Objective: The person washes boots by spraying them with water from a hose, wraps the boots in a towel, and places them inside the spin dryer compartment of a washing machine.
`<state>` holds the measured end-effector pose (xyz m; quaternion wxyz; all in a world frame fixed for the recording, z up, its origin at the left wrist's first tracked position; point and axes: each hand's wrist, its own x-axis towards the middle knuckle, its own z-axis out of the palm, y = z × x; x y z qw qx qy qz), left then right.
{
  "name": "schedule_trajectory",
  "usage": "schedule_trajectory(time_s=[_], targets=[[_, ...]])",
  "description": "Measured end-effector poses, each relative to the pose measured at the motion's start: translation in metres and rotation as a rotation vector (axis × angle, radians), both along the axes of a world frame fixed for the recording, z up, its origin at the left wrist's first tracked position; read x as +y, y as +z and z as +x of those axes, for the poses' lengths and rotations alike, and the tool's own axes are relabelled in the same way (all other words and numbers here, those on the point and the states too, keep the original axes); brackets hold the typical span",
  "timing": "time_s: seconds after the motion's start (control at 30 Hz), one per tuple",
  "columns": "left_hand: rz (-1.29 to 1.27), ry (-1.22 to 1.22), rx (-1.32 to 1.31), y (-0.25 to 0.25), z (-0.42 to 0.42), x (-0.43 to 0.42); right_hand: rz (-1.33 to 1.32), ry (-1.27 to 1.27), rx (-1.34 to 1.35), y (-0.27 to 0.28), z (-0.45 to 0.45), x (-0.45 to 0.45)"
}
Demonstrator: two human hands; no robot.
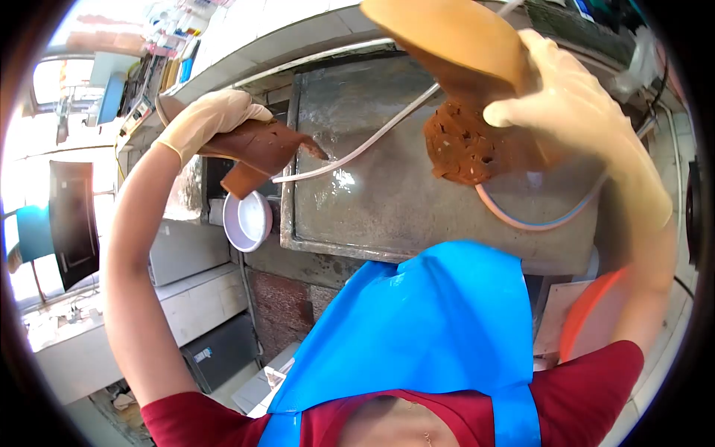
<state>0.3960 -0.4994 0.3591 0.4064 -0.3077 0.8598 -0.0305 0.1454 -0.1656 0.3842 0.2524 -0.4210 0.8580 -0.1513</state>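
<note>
My gloved left hand is closed around a brown leather heeled boot, which is tilted over the left edge of a grey stone sink. The boot's block heel points down toward me. At the upper right, my gloved right hand grips a second brown boot, held up above the sink. Its tan sole faces up, and the upper with small cut-outs hangs below. The fingers partly pass behind this boot; the thumb shows in front. A pale hose crosses the wet sink between the two boots.
A white basin stands left of the sink. An orange-red basin is at the lower right. A tiled ledge runs behind the sink. Grey boxes and a white counter are on the left.
</note>
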Motion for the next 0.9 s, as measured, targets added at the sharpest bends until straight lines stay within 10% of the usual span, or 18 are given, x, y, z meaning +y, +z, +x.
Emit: schedule_trajectory(time_s=[0.07, 0.23, 0.4, 0.9], targets=[[-0.055, -0.023, -0.055, 0.008, -0.022, 0.016, -0.329, 0.090, 0.182, -0.016, -0.001, 0.014], [-0.137, -0.168, -0.255, 0.003, -0.049, 0.049, 0.095, 0.223, 0.214, 0.037, 0.001, 0.011], [-0.124, -0.296, -0.379, -0.014, -0.065, 0.063, -0.041, 0.349, 0.289, 0.031, -0.005, 0.040], [-0.039, -0.259, -0.035, -0.016, -0.008, 0.052, 0.005, 0.282, 0.349, 0.007, 0.000, 0.010]])
